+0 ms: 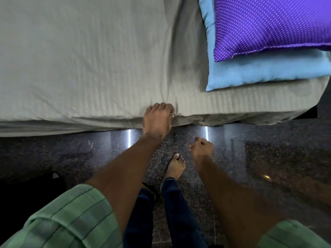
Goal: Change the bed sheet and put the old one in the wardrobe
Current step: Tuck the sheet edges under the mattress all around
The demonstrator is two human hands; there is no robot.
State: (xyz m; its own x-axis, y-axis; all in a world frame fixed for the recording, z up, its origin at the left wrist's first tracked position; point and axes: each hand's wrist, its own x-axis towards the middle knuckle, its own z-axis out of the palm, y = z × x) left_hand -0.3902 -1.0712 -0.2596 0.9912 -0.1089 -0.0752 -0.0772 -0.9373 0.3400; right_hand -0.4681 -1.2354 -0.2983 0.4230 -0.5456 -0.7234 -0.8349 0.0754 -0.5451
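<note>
The grey sheet (89,59) covers the bed across the whole top of the view, hanging over its near edge above the dark speckled floor (268,158). At two o'clock a purple dotted pillow (268,24) lies on a blue pillow (259,68). The left hand (157,119) grips the sheet's edge at centre, fingers curled over a bunched fold; the right hand (202,149), blurred, hangs at four o'clock from it with fingers curled on nothing, above a bare foot (175,166).

The bed sheet (93,56) is pale grey-green with faint woven stripes, spread flat over the bed and lightly creased. Long wrinkles run from its near edge up toward the far side. Its border hangs over the side of the bed in loose folds, and a small bunch of the cloth is gathered at that near edge.
</note>
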